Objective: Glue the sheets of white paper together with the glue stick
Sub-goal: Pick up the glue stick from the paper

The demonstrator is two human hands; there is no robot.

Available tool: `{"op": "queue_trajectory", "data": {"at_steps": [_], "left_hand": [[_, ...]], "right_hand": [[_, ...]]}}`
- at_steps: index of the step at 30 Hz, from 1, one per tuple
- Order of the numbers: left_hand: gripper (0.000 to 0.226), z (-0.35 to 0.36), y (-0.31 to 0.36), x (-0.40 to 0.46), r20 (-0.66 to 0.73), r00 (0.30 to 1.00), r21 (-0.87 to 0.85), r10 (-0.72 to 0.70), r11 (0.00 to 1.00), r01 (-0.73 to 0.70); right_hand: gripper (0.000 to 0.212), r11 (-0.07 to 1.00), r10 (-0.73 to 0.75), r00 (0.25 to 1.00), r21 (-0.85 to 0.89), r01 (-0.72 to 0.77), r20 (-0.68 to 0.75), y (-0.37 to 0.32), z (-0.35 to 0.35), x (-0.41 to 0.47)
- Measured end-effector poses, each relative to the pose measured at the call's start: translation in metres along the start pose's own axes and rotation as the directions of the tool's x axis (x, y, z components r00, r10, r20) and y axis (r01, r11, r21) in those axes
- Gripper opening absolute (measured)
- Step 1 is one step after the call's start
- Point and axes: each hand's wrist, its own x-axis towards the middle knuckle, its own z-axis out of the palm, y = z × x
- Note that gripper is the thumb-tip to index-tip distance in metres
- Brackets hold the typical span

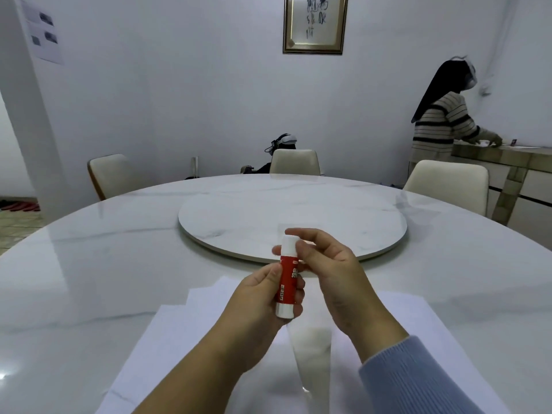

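Observation:
A glue stick (pixel 287 282) with a red label and a white cap is held upright above the table. My left hand (pixel 260 297) grips its red body from the left. My right hand (pixel 331 273) has its thumb and fingertips pinched around the white cap at the top. White paper sheets (pixel 191 324) lie flat on the table below my hands, one pile on the left and another sheet (pixel 418 324) on the right, with a strip of bare table between them.
The round marble table (pixel 89 264) carries a raised turntable (pixel 292 216) just beyond my hands. Three cream chairs stand around the far side. A person in a striped top (pixel 442 127) stands at a sideboard at the right.

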Motion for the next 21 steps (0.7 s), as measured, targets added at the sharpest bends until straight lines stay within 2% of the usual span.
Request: {"op": "queue_trajectory", "data": {"at_steps": [4, 8, 10, 14, 18, 21], "left_hand": [[0.035, 0.002, -0.002, -0.002, 0.033, 0.998, -0.018, -0.049, 0.999, 0.050], [0.034, 0.002, 0.003, -0.001, 0.062, 0.996, -0.084, -0.059, 0.994, 0.064], [0.034, 0.001, 0.005, -0.001, 0.077, 0.995, -0.115, -0.064, 0.991, 0.073], [0.035, 0.000, 0.003, 0.000, 0.081, 0.993, -0.069, -0.086, 0.993, 0.092], [0.034, 0.000, 0.006, 0.001, 0.092, 0.993, -0.137, -0.069, 0.987, 0.081], [0.032, 0.000, 0.006, 0.001, 0.104, 0.992, -0.139, -0.076, 0.986, 0.090]], "right_hand": [[0.024, 1.000, 0.004, 0.996, -0.022, -0.005, -0.088, 0.000, -0.003, 0.002], [0.039, 0.995, 0.047, 0.998, 0.086, -0.050, 0.033, 0.002, -0.005, 0.000], [0.039, 0.994, 0.040, 0.999, 0.100, -0.042, 0.022, 0.003, 0.000, -0.001], [0.033, 0.997, 0.009, 0.994, 0.083, 0.001, -0.110, 0.002, 0.001, 0.001], [0.031, 0.994, 0.031, 0.999, 0.102, -0.030, -0.012, 0.001, 0.001, 0.000], [0.031, 0.996, 0.029, 0.998, 0.086, -0.024, -0.056, 0.003, 0.008, -0.003]]}}
